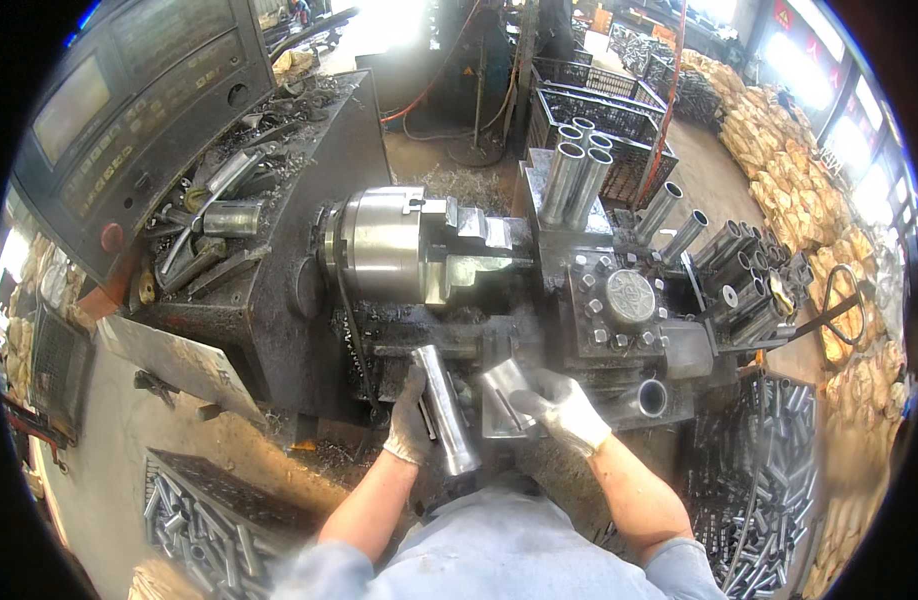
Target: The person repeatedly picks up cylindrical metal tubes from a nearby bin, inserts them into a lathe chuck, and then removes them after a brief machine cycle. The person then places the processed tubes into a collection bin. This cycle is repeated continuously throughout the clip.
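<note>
A shiny metal tube (pixel 445 415) with a wider collar at its lower end is gripped by my left hand (pixel 409 422), which wears a dark, soiled glove. It tilts in front of the lathe. My right hand (pixel 571 410), in a whiter glove, is closed on a short metal sleeve (pixel 503 384) with a slit-like edge along it. The two pieces are held apart, side by side. Beyond them is the lathe chuck (pixel 384 245) with its stepped jaws; I see no workpiece in it. The square tool post (pixel 624 305) stands to the right of the chuck.
Several tubes (pixel 569 180) stand upright on the carriage, and more tubes (pixel 749 285) crowd a tray at right. Metal bins of parts flank me: left bin (pixel 214 530), right bin (pixel 779 480). A control panel (pixel 129 130) rises at left. Stacked sacks (pixel 789 170) line the right wall.
</note>
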`<state>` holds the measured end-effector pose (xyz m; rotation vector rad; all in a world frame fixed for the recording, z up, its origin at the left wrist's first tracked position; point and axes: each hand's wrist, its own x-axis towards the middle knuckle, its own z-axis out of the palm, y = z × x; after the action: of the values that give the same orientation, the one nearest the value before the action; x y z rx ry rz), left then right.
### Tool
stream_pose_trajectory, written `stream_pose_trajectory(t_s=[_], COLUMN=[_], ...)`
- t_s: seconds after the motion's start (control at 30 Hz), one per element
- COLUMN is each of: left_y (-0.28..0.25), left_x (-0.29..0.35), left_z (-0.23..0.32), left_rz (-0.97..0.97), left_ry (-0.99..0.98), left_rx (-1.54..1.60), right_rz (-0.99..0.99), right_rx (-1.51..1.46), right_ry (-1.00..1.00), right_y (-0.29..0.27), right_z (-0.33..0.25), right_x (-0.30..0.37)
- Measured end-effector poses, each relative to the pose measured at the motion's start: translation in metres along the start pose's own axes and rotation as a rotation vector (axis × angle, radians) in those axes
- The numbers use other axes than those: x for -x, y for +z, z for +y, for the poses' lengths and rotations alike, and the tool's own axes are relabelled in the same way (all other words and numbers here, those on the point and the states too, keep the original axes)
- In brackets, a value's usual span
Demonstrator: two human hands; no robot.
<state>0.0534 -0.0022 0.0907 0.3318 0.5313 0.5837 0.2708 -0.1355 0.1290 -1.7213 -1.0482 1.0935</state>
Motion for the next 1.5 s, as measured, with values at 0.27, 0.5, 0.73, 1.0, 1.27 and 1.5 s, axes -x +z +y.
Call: stream_pose_trajectory(t_s=[0.27,0.5,0.73,1.0,1.27,1.5], left_y=[0.084,0.036,-0.088,-0.215,-0.223,-0.219], left_x=[0.024,-0.012,0.031,0.094,0.125,0.138], left_z=[-0.002,0.015,-0.011,0.005,0.042,0.064], left_rz=[-0.323,-0.161,0.388,1.018,0.991,0.946], left_ry=[0.247,0.46,0.451,0.818,0.625,0.555], left_rx=[-0.209,-0.54,-0.661,-0.206,0.075,0.031], right_rz=[0.065,0.235,-0.121,-0.396,-0.495,-0.371], right_rx=[-0.122,0.869,1.632,1.136,1.359,0.897], right_ry=[0.083,-0.805,-0.366,-0.183,0.103,-0.198], right_y=[0.023,-0.115,-0.186,-0.143,-0.158,-0.135], right_z=[-0.111,-0.203,-0.137,-0.101,-0.11,-0.096], right_x=[0.022,-0.041,-0.21,-0.244,-0.254,-0.269])
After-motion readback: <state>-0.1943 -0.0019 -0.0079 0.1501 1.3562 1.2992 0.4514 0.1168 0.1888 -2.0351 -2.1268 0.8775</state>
